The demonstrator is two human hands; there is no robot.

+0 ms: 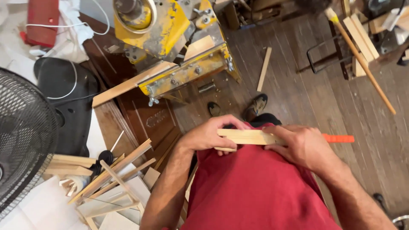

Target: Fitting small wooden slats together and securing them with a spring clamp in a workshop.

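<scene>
Gripping 1 pale wood strip [246, 136], left hand [208, 135] closed; right hand [300, 147] pinching orange pencil [338, 138].

Below you runs a floor of dark, worn wooden planks [315, 98], dusty and scattered with offcuts. To your left stands a chipped yellow metal sawing machine [170, 38] on a dark brown bench, beside a round black wire-guarded fan [23, 136] (only partly in frame). Pale wooden strips [115, 174] lie heaped below it.
</scene>
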